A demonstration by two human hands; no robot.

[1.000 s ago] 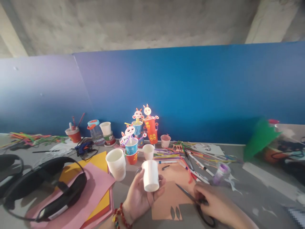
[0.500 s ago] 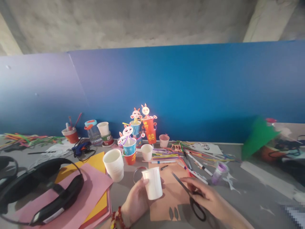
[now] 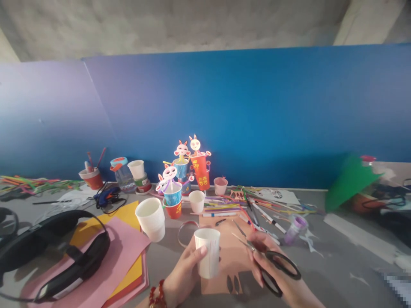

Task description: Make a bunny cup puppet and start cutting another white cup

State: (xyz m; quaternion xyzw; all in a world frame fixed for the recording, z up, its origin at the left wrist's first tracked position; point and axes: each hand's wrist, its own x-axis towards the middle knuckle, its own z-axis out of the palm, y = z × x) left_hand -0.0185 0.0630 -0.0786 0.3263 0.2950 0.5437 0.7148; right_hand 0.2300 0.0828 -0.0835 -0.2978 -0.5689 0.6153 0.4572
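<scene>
My left hand is closed around a white paper cup, held upright with its mouth up and thin lines down its side. In my right hand is a pair of black-handled scissors, gripped near the pivot with the blades slightly apart and pointing up-left toward the cup. Blades and cup do not touch. Beneath both lies a sheet of orange-brown paper with two leaf-shaped holes near its lower edge. A roll of clear tape rests left of that sheet.
A stack of white cups stands at left, beside coloured paper sheets and a black headset-like device. Behind are rabbit-faced cups, a small white cup, markers and a purple jar. A blue partition closes the back.
The cup has come lower and turned upright, its mouth now facing up. My right hand has raised the scissors from the paper, and their blades have parted.
</scene>
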